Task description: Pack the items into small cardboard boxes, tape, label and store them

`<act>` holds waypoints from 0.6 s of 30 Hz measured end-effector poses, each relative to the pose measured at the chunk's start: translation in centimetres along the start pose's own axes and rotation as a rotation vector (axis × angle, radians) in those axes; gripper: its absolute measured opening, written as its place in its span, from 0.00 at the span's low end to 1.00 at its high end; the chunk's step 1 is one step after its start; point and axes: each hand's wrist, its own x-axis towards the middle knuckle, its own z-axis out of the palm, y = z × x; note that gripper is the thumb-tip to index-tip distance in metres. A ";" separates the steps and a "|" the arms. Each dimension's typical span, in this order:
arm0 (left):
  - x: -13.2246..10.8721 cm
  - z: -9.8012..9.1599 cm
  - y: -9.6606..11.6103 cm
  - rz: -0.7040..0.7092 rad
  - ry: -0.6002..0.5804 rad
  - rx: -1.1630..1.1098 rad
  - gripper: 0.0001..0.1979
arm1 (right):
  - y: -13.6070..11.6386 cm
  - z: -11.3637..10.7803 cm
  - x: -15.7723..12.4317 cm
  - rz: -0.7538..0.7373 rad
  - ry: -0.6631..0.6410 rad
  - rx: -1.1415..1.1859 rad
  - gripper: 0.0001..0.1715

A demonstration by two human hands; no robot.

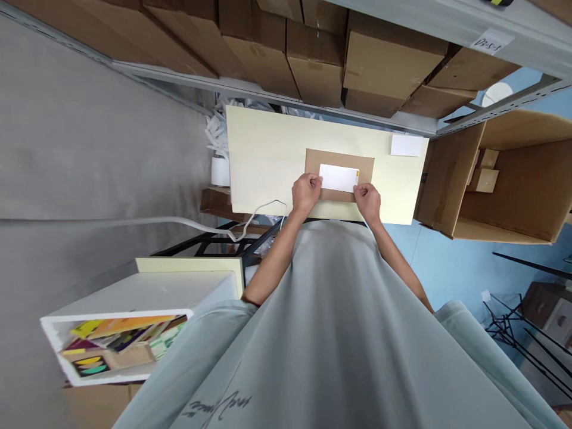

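A white rectangular label [338, 178] with a small yellow and dark mark at its right end lies over a flat brown cardboard piece [313, 159] on the cream tabletop [263, 161]. At the label's left edge, my left hand [307, 192] is closed, its thumb and fingers pinching the lower corner. My right hand [367, 199] pinches the opposite lower corner in the same way. The fingertips cover both of these corners. Whether the label is stuck down or loose I cannot tell.
A white stack of paper or a small box [406, 145] sits at the table's back right. Cardboard boxes [388, 59] fill the shelf above. On the right stands a large opened carton [513, 179]. A white cable [196, 223] runs in from the left, above a white bin [147, 298].
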 end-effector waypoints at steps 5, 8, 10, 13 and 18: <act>0.3 0.1 0.2 -0.035 -0.006 0.035 0.11 | 0.1 0.3 0.8 0.023 -0.007 -0.057 0.12; 0.7 0.2 0.3 -0.058 -0.009 0.052 0.11 | 0.1 0.5 1.3 0.038 -0.024 -0.098 0.11; 1.0 0.3 0.3 -0.072 -0.025 0.063 0.11 | 0.0 0.5 1.5 0.047 -0.035 -0.121 0.11; 1.3 0.2 0.5 -0.088 -0.056 0.089 0.12 | -0.2 0.4 1.7 0.056 -0.049 -0.154 0.11; 1.3 0.2 0.8 -0.059 -0.048 0.138 0.11 | -0.6 0.2 1.7 0.054 -0.059 -0.221 0.09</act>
